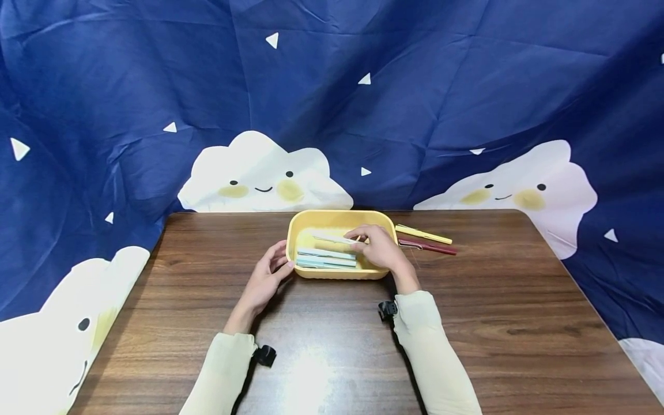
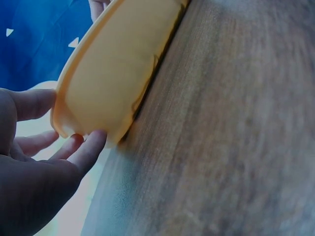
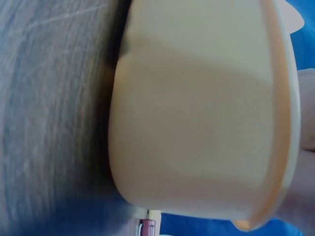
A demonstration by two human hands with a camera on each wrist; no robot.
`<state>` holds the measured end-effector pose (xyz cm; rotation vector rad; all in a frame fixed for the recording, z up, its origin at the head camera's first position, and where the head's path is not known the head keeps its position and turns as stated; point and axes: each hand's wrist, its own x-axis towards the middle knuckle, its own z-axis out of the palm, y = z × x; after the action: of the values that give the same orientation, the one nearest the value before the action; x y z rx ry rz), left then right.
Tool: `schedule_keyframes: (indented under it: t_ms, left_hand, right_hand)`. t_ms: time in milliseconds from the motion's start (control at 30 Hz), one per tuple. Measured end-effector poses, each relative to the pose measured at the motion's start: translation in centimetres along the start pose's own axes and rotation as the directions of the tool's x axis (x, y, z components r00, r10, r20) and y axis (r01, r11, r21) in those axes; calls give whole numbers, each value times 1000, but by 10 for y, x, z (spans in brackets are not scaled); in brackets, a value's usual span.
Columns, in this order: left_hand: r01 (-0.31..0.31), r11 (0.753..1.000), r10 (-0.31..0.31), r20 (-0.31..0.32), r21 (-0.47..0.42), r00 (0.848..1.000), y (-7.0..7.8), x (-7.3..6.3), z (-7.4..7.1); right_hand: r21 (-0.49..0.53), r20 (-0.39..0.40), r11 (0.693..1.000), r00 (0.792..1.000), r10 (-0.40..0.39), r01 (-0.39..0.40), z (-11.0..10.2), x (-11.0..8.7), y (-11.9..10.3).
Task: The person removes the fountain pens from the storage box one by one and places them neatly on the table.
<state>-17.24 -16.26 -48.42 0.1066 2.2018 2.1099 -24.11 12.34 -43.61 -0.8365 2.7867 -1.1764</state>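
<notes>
A yellow plastic bin (image 1: 342, 275) stands at the back of the wooden table. Inside it, several pale blue and white pens (image 1: 325, 259) lie side by side near the front left. My right hand (image 1: 381, 246) reaches over the bin's right end and pinches a white pen (image 1: 332, 238) between thumb and fingers, above the bin floor. At the left end, my left hand (image 1: 267, 276) grips the bin, thumb and fingers around its corner. That left hand (image 2: 39, 162) touches the rim and outer wall in the left wrist view. The bin wall (image 3: 197, 113) hides most of the right hand in the right wrist view.
Right of the bin, a yellow pen (image 1: 424, 233) and a dark red pen (image 1: 427, 247) lie on the wooden table (image 1: 498, 311). A blue cloth (image 1: 332, 104) with white clouds hangs behind the table. Each wrist wears a small black camera (image 1: 266, 355).
</notes>
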Motion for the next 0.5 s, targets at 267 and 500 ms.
schedule_keyframes:
  t_ms: [267,500]
  left_hand:
    - [6,1000,-6,1,-1,1000,1,-1,0]
    - [-14,1000,14,6,-11,1000,2,0,0]
  right_hand:
    - [35,-30,999,1000,-9,10,-9,-8,2]
    - [17,-52,999,998,29,-28,-21,-14,5]
